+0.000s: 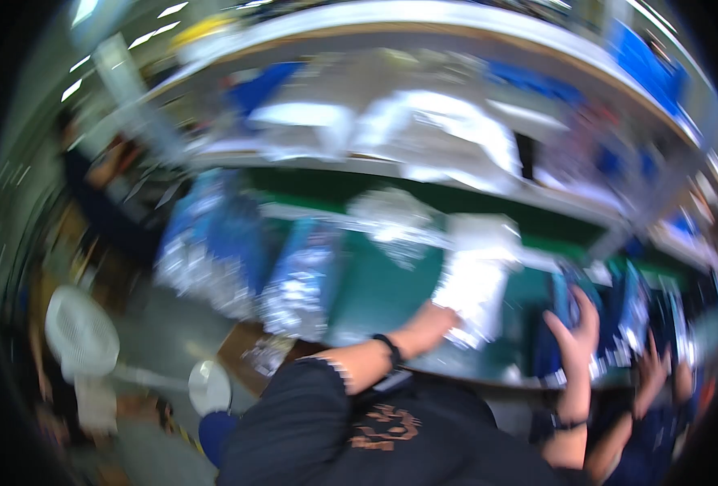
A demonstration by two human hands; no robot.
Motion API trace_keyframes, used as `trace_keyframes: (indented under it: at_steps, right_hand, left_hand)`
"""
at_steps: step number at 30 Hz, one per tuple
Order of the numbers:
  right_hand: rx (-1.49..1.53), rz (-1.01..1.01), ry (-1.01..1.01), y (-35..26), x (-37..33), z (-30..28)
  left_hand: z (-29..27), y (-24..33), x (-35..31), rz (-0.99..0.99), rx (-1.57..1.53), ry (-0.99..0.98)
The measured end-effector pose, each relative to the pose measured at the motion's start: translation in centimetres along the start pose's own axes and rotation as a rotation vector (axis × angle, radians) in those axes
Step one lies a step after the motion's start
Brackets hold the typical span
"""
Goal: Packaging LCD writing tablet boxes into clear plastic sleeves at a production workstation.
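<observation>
Shiny plastic packaging [476, 279] lies between the hands, against the left hand [433, 324], whose grip is too blurred to tell. The right hand [579, 334] spreads loosely beside a dark blue pack [546, 350]. Wrapped blue bundles [298, 283] lie left of both; beyond runs a shelf [375, 166].

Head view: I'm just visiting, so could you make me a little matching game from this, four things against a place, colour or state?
Things:
1. Left hand
2. Fan
3. Right hand
4. Worktop

Descriptions:
A. Green surface
B. Thumb and fingers spread apart
C. At the lower end of the shiny white package
D. White, toward the far left of the picture

Right pairs: 1-C, 2-D, 3-B, 4-A
</observation>
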State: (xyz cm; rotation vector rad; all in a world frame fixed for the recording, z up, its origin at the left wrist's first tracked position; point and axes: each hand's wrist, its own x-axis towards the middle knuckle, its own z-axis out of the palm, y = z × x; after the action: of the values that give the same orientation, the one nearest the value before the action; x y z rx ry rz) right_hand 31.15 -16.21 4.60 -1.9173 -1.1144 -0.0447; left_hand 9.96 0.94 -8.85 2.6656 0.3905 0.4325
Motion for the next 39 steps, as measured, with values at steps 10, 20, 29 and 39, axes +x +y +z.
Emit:
trace_keyframes:
  at_steps: [10, 20, 29, 39]
  right_hand:
    - [1.069, 0.567, -0.883, 0.2, -3.0, 3.0]
    - [0.871, 0.692, -0.772, -3.1, -4.2, 7.2]
    - [0.762, 0.621, -0.729, -4.8, -3.3, 8.1]
    - [0.678, 0.581, -0.676, -2.7, -3.9, 10.3]
  left_hand:
    - [0.0, 1.0, 0.2, -0.136, -0.082, 0.153]
    - [1.3, -2.3, 2.5, -0.359, -0.812, 0.508]
    - [0.1, -2.2, 3.8, -0.656, -0.926, 0.126]
    - [-1.1, -0.9, 3.3, -0.409, -0.437, 0.032]
